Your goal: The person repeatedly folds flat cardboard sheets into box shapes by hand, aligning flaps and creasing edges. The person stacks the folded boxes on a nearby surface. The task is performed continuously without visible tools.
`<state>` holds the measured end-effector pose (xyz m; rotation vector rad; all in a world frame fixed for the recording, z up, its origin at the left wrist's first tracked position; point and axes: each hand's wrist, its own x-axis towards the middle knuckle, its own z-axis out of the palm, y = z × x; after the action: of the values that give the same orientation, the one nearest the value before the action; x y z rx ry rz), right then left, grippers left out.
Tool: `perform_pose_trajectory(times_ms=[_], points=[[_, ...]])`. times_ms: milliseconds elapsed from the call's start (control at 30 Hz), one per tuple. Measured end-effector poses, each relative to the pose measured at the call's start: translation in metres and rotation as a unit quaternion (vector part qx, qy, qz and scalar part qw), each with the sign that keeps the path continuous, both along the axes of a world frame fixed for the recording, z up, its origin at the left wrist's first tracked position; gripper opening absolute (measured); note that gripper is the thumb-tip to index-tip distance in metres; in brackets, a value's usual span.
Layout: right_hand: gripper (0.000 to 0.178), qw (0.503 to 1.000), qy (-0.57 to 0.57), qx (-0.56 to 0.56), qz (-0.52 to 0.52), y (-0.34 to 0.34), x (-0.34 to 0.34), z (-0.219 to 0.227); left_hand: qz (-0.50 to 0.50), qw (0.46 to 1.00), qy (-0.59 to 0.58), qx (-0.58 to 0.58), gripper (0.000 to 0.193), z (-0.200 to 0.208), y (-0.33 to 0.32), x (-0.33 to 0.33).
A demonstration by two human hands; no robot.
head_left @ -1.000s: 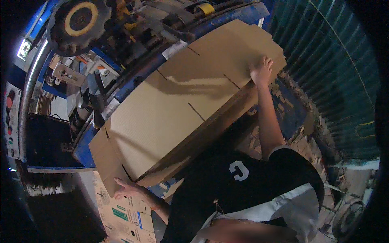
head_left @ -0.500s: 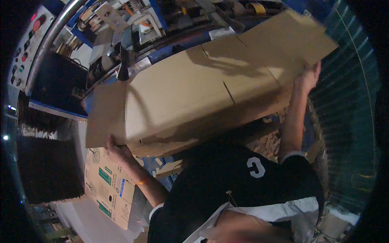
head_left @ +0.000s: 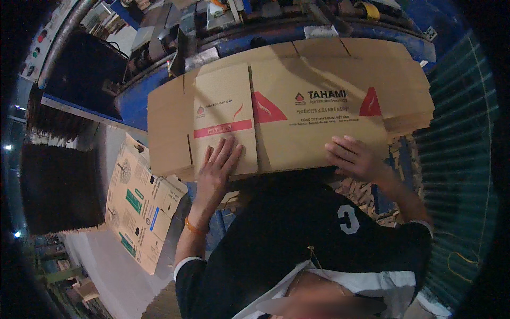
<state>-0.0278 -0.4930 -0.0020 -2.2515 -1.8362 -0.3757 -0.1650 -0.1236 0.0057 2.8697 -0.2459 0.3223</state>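
A flat, folded cardboard carton [head_left: 313,143] with red bands and dark print lies before me, its narrow left panel folded over along a vertical seam. Under it is a stack of plain brown cardboard blanks [head_left: 169,122], with slots cut in their edges. My left hand [head_left: 219,162] rests on the narrow panel near its lower edge, fingers stretched out. On the lower right part of the carton lies my right hand [head_left: 358,159], its fingers also extended. Neither hand grips anything.
Machine rollers and a blue frame [head_left: 234,53] run behind the stack. To the left lies a printed carton [head_left: 141,204] with green patches, beside a dark stack of sheets [head_left: 64,186]. A control panel [head_left: 40,48] stands far left, a green corrugated sheet [head_left: 457,159] right. Cardboard scraps [head_left: 361,194] lie below.
Half a second ago, both hands held a plain brown cardboard blank by its ends. Now the red-printed folded carton faces up, and the hands have moved inward to lie flat on it.
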Motion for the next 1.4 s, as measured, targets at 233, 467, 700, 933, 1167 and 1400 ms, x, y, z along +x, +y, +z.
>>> perform_pose_trajectory(times_ms=[233,467,700,933,1167,1400], points=[[0.041,0.994,-0.099,0.032,0.013,0.014,0.033,0.010,-0.020,0.999,-0.042,0.006,0.058,0.014,0.021,0.019],[0.031,0.989,-0.131,0.045,-0.045,0.080,0.159,0.002,0.024,0.988,-0.143,-0.055,0.055,0.007,0.085,0.129],[0.039,0.945,0.098,-0.064,-0.307,0.164,0.227,0.002,0.201,0.956,-0.199,0.071,0.069,0.015,0.086,0.213],[0.051,0.885,0.080,0.249,-0.385,0.009,0.202,-0.012,0.368,0.791,-0.469,-0.136,0.074,-0.005,0.070,0.054],[0.065,0.337,0.125,0.563,-0.744,-0.293,0.197,-0.092,0.617,0.726,-0.205,-0.225,0.083,-0.063,0.073,-0.023],[0.068,0.359,0.378,0.700,-0.488,-0.293,0.177,-0.129,0.598,0.713,-0.202,-0.306,0.075,-0.083,0.088,-0.044]])
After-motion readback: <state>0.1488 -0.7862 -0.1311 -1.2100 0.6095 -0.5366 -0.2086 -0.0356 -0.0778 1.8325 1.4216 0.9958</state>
